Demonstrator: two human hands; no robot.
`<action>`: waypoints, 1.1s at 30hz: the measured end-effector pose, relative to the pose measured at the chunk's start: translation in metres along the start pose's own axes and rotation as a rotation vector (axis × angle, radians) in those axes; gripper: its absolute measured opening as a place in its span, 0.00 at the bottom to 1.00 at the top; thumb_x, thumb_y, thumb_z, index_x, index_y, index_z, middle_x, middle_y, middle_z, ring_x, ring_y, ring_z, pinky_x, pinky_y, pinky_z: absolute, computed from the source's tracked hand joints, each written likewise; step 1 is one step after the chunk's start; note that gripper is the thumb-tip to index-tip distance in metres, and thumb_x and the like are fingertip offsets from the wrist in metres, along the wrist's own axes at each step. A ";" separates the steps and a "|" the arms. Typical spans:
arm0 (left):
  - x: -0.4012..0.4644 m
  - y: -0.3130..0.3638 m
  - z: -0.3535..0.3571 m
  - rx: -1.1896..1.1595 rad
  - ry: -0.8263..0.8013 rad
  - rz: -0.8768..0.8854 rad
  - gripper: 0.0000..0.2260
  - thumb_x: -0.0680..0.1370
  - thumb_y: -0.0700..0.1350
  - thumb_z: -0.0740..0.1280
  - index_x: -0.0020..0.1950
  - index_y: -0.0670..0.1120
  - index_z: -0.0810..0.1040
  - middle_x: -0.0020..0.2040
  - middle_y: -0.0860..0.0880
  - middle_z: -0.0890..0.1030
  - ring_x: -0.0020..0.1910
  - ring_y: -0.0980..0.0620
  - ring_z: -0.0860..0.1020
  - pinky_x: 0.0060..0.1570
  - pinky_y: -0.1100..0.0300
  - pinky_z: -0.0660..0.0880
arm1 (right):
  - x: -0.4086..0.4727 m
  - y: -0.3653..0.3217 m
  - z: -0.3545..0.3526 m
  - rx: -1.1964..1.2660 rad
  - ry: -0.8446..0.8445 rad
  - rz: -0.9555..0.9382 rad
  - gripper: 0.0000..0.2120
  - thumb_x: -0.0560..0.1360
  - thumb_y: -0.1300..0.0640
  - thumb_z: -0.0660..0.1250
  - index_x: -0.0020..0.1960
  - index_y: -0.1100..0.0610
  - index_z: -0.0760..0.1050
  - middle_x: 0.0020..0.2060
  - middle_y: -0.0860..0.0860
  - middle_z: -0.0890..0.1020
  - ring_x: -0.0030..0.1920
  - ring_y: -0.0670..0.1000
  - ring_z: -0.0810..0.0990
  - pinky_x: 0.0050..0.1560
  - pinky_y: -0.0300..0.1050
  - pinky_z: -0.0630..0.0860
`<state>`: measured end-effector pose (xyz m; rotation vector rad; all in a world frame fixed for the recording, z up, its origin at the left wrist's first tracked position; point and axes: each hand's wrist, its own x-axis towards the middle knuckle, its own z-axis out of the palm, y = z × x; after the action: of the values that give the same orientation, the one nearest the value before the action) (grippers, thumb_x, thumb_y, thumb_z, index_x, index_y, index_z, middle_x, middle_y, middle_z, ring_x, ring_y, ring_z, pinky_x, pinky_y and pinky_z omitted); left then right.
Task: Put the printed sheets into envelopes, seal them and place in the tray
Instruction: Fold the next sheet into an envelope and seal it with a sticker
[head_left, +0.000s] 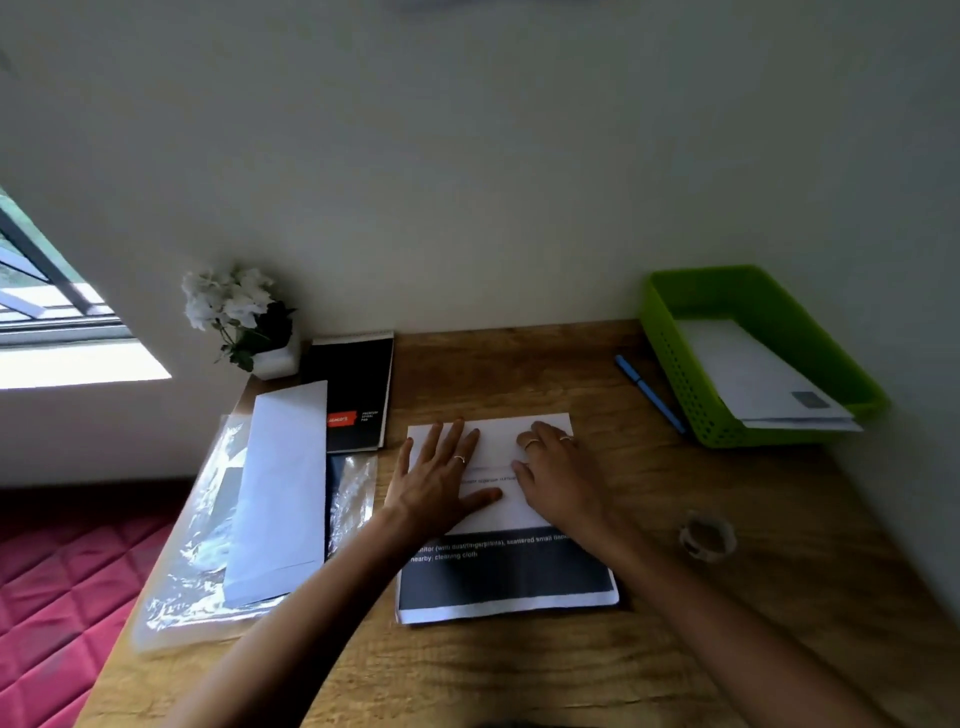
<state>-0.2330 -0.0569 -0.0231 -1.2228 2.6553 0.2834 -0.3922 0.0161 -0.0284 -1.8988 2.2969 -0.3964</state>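
1. At nine o'clock an empty envelope (280, 493) waits on plastic wrap.
2. My left hand (441, 475) lies flat and open, and my right hand (558, 475), fingers slightly bent, presses the folded printed sheet (498, 512) at centre; I judge I'm creasing it, insertion next.
3. At two o'clock, the green tray (675, 358) holds sealed envelopes on the wooden bench (727, 597), against a pale wall.

Both forearms are bare, with no sleeves in view. The left hand (441, 475) wears one thin ring. The right hand (558, 475) wears two thin rings on separate fingers.
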 end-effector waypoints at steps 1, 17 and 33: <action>0.001 -0.001 0.001 0.002 0.000 -0.007 0.37 0.75 0.69 0.50 0.77 0.52 0.40 0.78 0.52 0.39 0.76 0.51 0.37 0.72 0.46 0.38 | 0.000 -0.003 0.001 0.003 -0.015 0.005 0.21 0.80 0.51 0.55 0.70 0.59 0.65 0.70 0.56 0.67 0.69 0.55 0.65 0.69 0.48 0.62; 0.023 -0.022 0.010 -0.114 -0.017 0.072 0.44 0.73 0.69 0.56 0.77 0.49 0.37 0.77 0.52 0.37 0.76 0.51 0.37 0.72 0.43 0.39 | 0.030 -0.028 0.025 0.125 -0.124 -0.055 0.25 0.82 0.49 0.48 0.76 0.54 0.51 0.76 0.51 0.53 0.76 0.47 0.49 0.74 0.44 0.44; 0.024 -0.019 0.010 -0.205 -0.017 -0.026 0.35 0.77 0.67 0.46 0.77 0.50 0.37 0.77 0.53 0.36 0.75 0.53 0.35 0.73 0.46 0.36 | 0.012 0.012 0.022 -0.013 -0.055 0.284 0.28 0.81 0.45 0.44 0.77 0.55 0.45 0.77 0.50 0.49 0.76 0.48 0.45 0.74 0.48 0.41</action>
<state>-0.2330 -0.0834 -0.0408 -1.3049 2.6467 0.5711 -0.4000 0.0040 -0.0524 -1.5339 2.4872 -0.2907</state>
